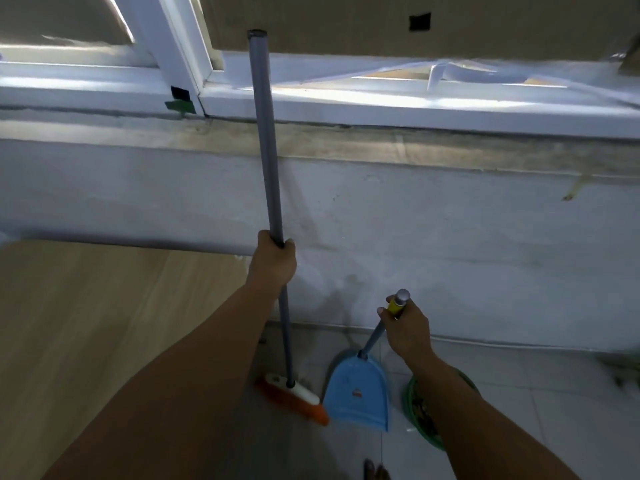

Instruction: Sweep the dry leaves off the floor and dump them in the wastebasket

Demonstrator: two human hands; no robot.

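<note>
My left hand [273, 261] grips the long grey handle of a broom [266, 150], which stands nearly upright against the white wall. Its orange-bristled head [294, 398] rests on the tiled floor. My right hand [407, 329] is closed around the yellow grip at the top of a blue dustpan's handle. The dustpan [358, 393] stands on the floor just right of the broom head. A green wastebasket [420, 415] with dry leaves inside sits right of the dustpan, partly hidden by my right forearm.
A light wooden surface [104, 306] fills the lower left beside the broom. A white wall [450, 254] with a window ledge and frames runs across ahead. Pale floor tiles [536, 393] extend to the right. A foot [375, 471] shows at the bottom edge.
</note>
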